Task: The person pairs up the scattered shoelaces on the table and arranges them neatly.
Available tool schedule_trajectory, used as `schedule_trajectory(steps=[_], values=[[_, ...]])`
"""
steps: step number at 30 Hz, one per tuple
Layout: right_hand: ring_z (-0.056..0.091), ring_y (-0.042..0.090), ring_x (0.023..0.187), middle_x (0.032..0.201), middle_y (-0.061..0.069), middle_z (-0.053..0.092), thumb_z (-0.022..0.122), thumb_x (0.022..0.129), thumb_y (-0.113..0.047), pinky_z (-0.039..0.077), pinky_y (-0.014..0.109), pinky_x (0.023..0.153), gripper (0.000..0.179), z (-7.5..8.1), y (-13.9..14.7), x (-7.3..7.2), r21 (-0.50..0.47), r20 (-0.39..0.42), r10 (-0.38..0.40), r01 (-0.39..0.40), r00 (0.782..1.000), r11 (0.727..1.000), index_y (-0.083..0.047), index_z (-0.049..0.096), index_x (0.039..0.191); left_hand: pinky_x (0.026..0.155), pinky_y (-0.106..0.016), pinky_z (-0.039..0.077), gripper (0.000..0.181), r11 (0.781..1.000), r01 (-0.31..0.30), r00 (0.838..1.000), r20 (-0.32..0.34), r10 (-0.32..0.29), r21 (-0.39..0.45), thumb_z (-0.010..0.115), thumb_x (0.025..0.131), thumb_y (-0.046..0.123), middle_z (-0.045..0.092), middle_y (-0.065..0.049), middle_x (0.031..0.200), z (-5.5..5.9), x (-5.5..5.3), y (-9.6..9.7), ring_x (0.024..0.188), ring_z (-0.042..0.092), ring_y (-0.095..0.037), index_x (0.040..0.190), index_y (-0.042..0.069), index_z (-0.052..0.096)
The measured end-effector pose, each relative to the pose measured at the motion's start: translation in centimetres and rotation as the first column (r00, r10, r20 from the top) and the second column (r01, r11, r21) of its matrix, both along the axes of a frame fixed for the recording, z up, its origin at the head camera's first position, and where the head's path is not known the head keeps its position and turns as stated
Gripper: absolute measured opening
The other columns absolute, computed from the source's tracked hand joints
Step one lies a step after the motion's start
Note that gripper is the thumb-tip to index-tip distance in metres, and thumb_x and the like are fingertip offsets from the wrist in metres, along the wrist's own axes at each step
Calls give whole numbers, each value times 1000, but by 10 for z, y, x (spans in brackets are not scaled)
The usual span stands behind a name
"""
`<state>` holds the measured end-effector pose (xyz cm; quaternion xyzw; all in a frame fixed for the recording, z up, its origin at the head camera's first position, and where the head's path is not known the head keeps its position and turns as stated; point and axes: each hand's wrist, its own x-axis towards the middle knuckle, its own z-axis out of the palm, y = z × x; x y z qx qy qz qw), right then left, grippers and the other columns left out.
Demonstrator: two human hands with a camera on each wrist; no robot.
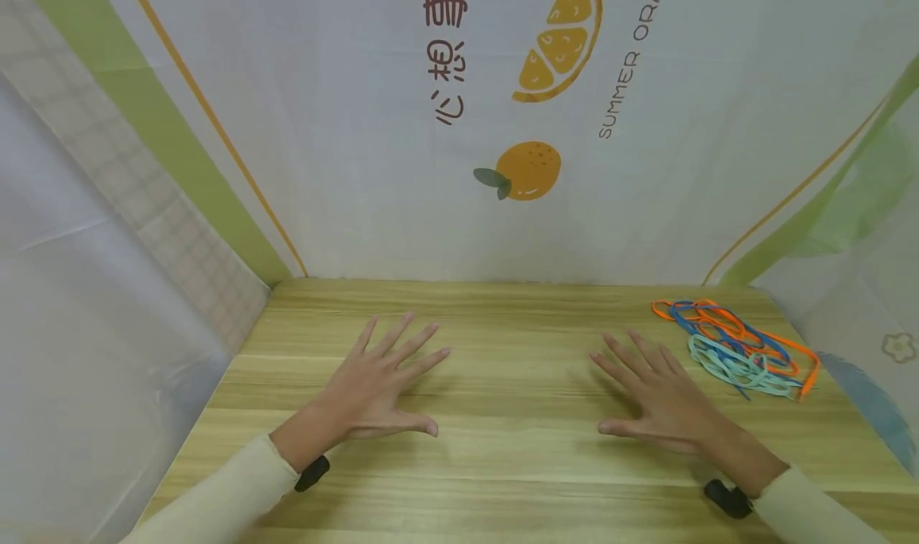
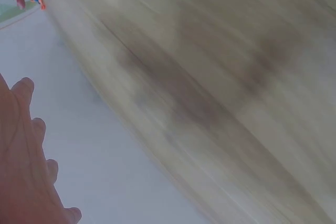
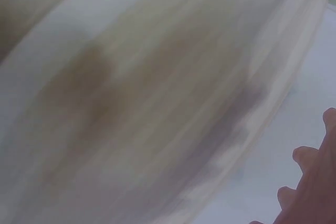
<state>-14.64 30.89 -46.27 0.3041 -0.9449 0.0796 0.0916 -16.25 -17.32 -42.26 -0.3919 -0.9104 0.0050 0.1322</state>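
Note:
In the head view my left hand [image 1: 373,388] is over the left half of the wooden table [image 1: 502,464], palm down with its fingers spread and nothing in it. My right hand [image 1: 656,396] mirrors it on the right, also spread and holding nothing. Just beyond the right hand lies a loose tangle of laces: an orange lace [image 1: 807,348], a blue lace [image 1: 771,343] and a pale mint lace [image 1: 739,372]. Each wrist view catches the edge of its own hand, the left hand [image 2: 21,156] and the right hand [image 3: 312,182], above blurred wood grain and shadow.
A white cloth [image 1: 373,169] printed with oranges and lettering hangs behind the table's back edge. More cloth hangs at the left side [image 1: 86,289] and the right side [image 1: 869,305]. Dark wrist cameras [image 1: 727,498] sit under both cream sleeves [image 1: 222,488].

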Motion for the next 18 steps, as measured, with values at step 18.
schedule_trajectory(steps=[18], values=[[1,40,168,184,3,11,77,93,-69,-2,71,128,107,-2,30,10,-11,5,-60,61,998,998,-31,24,177,121,-80,20,105,996,-73,996,55,70,54,30,93,98,30,-5,180,0,6,-28,164,24,-42,168,26,49]])
